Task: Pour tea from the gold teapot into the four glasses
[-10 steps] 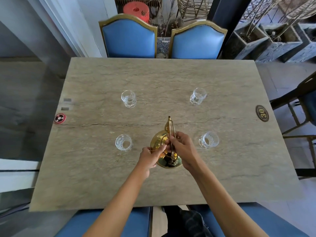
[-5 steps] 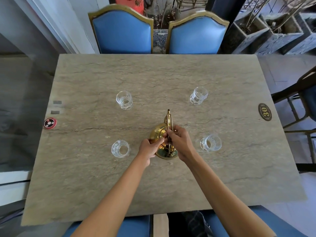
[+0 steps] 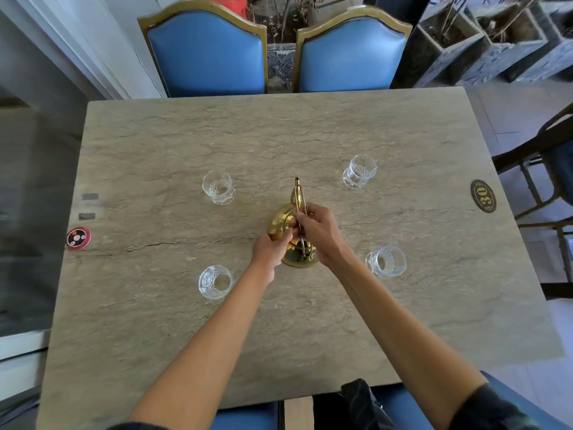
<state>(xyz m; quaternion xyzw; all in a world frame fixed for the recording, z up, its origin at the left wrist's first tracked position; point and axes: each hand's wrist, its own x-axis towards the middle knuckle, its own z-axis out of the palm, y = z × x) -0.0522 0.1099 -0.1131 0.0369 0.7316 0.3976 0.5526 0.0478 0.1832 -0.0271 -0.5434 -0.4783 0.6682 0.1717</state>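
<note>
- Both my forearms reach forward, converging at table centre.
- My right hand is pinched on the handle of the gold teapot.
- My left hand has fingertips closed on its lid.
- The teapot stands on the table, between the four glasses.

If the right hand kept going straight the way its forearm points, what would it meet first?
The right hand is already on the gold teapot; beyond it, probably the far-left glass, though height is unclear.
</note>
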